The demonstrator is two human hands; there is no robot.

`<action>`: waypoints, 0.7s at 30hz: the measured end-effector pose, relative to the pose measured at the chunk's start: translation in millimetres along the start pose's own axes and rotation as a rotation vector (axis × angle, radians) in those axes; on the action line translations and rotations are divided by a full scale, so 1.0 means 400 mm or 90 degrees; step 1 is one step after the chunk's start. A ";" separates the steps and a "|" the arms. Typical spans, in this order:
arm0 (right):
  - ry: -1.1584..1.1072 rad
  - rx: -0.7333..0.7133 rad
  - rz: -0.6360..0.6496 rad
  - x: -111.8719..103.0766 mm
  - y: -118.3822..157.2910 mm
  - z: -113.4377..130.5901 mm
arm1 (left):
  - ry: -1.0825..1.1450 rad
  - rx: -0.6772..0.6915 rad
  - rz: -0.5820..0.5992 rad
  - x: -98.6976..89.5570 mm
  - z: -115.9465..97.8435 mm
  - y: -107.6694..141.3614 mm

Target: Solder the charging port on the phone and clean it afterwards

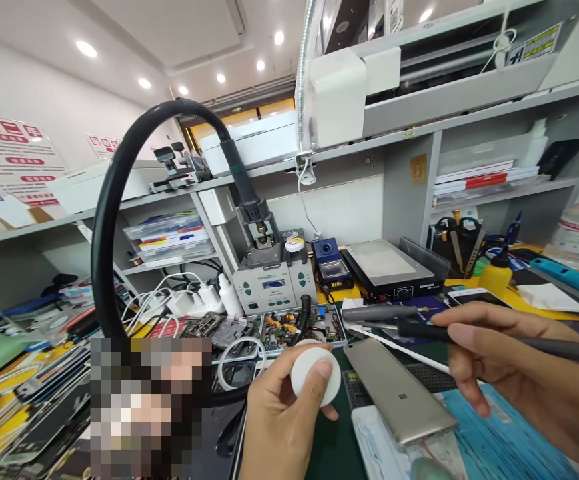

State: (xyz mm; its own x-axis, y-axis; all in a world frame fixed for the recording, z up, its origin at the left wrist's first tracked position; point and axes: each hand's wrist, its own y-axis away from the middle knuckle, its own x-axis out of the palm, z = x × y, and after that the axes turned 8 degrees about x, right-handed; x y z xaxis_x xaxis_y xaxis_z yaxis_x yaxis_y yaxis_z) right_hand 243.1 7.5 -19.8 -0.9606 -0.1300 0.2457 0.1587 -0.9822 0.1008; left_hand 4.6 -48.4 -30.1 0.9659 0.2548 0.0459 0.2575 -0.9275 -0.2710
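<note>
My left hand (292, 407) grips a small round white tub (326, 380) with a flat face, the thumb pressed on it. My right hand (504, 360) is closed on a long black pen-shaped tool (422, 330), which points left. A thin white stick (402, 347) runs from the middle of the bench towards the fingers of my right hand; whether they touch it I cannot tell. Between the two hands a grey-gold phone (399, 393) lies back side up, partly on a blue cloth-like sheet (509, 427). Beyond it lies a grey-handled tool (379, 313).
Behind stand a grey hot-air station (272, 287), a blue soldering station (330, 263) and a flat heating plate (394, 267). A tray (336, 343) holds circuit boards. The thick black hose (104, 233) arches up at left beside a blurred-out person (144, 407). A yellow bottle (496, 273) stands right.
</note>
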 end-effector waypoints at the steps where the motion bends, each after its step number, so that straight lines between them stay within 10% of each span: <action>1: -0.004 0.006 -0.012 0.004 0.002 0.001 | -0.006 0.002 -0.008 0.000 0.000 0.000; 21: 0.018 0.006 -0.110 0.075 0.034 0.019 | -0.034 -0.003 -0.018 0.001 -0.001 0.000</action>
State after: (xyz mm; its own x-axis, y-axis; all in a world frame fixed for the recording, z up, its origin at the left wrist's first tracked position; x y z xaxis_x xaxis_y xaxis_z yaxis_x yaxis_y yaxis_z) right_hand 218.1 -8.7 -3.9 -0.9799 0.0360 0.1963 -0.0068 -0.9890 0.1475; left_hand 4.9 -48.3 -29.5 0.9556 0.2946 0.0022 0.2845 -0.9211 -0.2657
